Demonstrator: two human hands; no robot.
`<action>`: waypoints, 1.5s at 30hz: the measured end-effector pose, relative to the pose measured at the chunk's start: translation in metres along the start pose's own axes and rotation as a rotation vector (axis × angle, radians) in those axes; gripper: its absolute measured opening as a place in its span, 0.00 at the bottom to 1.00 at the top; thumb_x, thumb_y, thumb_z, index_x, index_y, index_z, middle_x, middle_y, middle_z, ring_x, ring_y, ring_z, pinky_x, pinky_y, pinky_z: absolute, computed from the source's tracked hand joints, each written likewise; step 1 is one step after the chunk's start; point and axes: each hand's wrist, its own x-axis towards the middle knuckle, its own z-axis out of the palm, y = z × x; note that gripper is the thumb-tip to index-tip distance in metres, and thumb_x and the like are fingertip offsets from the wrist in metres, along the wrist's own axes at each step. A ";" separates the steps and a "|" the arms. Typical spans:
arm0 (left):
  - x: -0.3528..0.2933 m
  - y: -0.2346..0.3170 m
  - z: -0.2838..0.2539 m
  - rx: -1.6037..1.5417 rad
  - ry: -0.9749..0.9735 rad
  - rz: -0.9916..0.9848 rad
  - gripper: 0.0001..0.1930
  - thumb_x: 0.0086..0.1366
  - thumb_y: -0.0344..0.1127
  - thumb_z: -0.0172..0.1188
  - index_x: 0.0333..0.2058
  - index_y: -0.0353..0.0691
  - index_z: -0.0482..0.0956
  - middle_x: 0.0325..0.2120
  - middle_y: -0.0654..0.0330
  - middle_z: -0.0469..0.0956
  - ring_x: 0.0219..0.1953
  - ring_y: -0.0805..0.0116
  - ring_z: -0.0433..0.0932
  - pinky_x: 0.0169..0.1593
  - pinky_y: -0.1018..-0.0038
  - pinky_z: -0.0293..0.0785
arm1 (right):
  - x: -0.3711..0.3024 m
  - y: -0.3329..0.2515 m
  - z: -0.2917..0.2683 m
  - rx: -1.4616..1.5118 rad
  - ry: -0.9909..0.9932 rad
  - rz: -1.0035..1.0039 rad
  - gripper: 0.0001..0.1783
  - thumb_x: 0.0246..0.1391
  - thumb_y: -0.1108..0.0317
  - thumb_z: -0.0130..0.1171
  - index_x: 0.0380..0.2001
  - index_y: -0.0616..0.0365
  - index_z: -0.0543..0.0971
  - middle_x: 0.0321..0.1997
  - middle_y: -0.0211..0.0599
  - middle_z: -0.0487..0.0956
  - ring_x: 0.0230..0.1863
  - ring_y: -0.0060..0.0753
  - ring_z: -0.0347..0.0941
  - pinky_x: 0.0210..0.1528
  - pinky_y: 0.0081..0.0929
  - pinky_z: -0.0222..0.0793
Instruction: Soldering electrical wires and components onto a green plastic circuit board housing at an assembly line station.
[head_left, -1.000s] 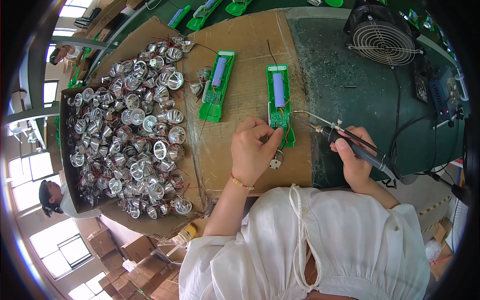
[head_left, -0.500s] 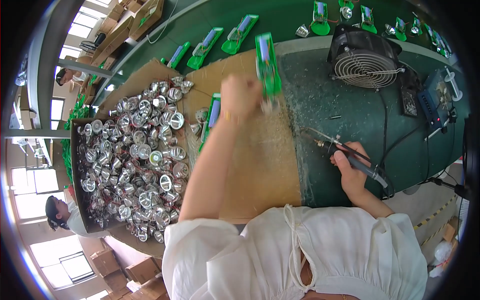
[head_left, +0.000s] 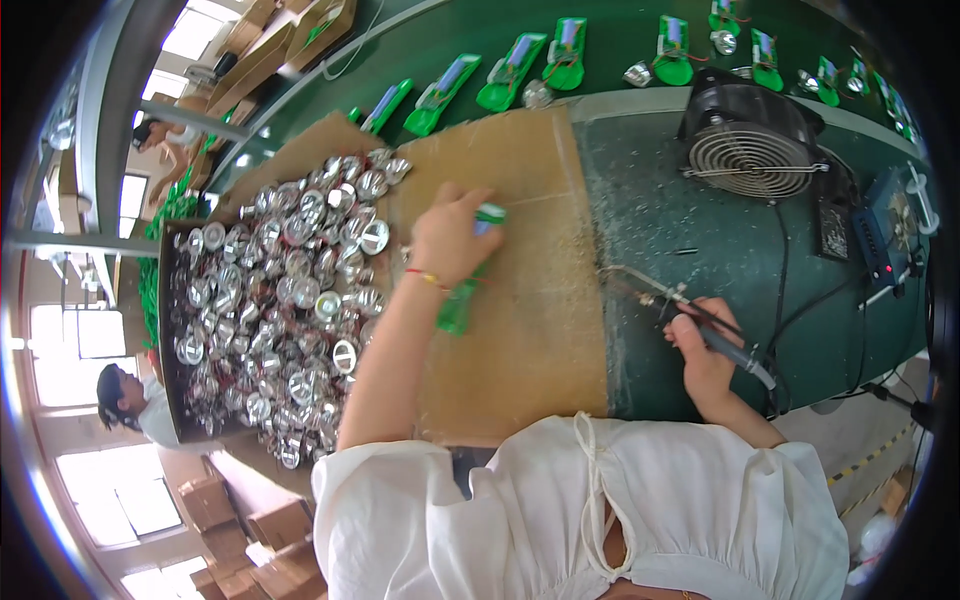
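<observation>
My left hand (head_left: 452, 238) is over the brown cardboard sheet (head_left: 535, 370), closed around a green plastic flashlight housing (head_left: 455, 310). A bit of a blue battery shows beside its fingers; the palm hides the middle of the housing. Over the dark green bench at the right, my right hand (head_left: 705, 355) grips a soldering iron (head_left: 722, 340). A thin bent metal tube runs along the iron, and its tip points left toward the edge of the cardboard. Left of my left forearm, a carton (head_left: 172, 330) is heaped with silver reflector cups (head_left: 300, 290) on red wires.
Several green housings (head_left: 567, 55) with batteries lie along the far green belt, some with reflectors beside them. A black fan (head_left: 750, 150) stands at the back right, near a blue soldering station (head_left: 890, 225). Cables trail across the bench. Other people (head_left: 125, 395) are at the left.
My left hand has moved nearer and left, and now grips the housing lying by the carton. The housing formerly beyond it now lies on the far belt. My right hand keeps the iron.
</observation>
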 end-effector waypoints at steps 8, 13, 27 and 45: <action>-0.065 0.048 0.035 -0.422 0.400 -0.060 0.21 0.50 0.44 0.65 0.41 0.40 0.76 0.39 0.51 0.72 0.34 0.52 0.76 0.38 0.65 0.74 | 0.001 0.007 -0.007 -0.052 0.141 -0.040 0.11 0.52 0.68 0.58 0.35 0.64 0.74 0.25 0.35 0.76 0.25 0.20 0.72 0.28 0.15 0.68; -0.069 -0.032 0.015 -0.001 0.658 -0.263 0.20 0.48 0.45 0.67 0.35 0.37 0.75 0.35 0.55 0.72 0.38 0.55 0.72 0.41 0.64 0.69 | -0.003 0.008 -0.001 -0.075 0.084 -0.045 0.10 0.53 0.67 0.56 0.35 0.64 0.74 0.25 0.34 0.75 0.25 0.20 0.71 0.28 0.15 0.66; -0.151 0.007 -0.003 -0.076 0.129 0.063 0.16 0.48 0.27 0.59 0.38 0.50 0.81 0.39 0.58 0.70 0.46 0.55 0.68 0.49 0.62 0.62 | -0.014 -0.004 0.001 -0.064 0.037 -0.045 0.09 0.53 0.70 0.57 0.34 0.65 0.73 0.26 0.36 0.75 0.27 0.21 0.71 0.30 0.17 0.68; -0.161 0.031 0.034 -0.397 0.209 -0.237 0.08 0.51 0.35 0.64 0.28 0.42 0.75 0.25 0.60 0.74 0.33 0.60 0.71 0.39 0.65 0.65 | -0.047 -0.004 0.001 0.115 -0.404 -0.186 0.18 0.58 0.62 0.50 0.45 0.63 0.61 0.40 0.44 0.67 0.38 0.33 0.71 0.37 0.30 0.74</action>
